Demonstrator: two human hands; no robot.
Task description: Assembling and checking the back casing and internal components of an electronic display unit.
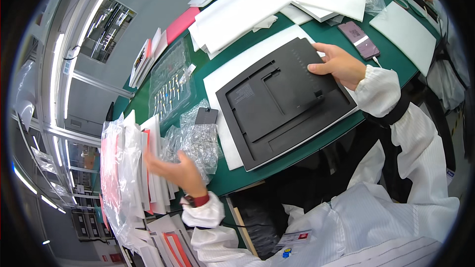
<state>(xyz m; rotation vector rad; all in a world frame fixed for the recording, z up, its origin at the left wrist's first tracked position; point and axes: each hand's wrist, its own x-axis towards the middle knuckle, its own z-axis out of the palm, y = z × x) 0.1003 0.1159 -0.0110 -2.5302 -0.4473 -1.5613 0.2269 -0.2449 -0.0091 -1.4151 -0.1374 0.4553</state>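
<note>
A flat, rectangular black plastic housing with a raised panel, slots and small vent holes lies tilted on a white foam sheet. My right hand grips its far right corner, thumb on top and fingers at the edge. Off to the left, my left hand holds nothing, its thumb apart and its fingertips smeared by motion. That hand is over the near left of the table, beside crumpled clear bubble wrap and upright foam sheets. On the bubble wrap rests a small dark rectangular cover.
A clear plastic tray holds several small slim parts. White foam sheets are piled at the back. A phone with a cable lies right of the housing. The green table ends in front of me. Another person's arm shows far right.
</note>
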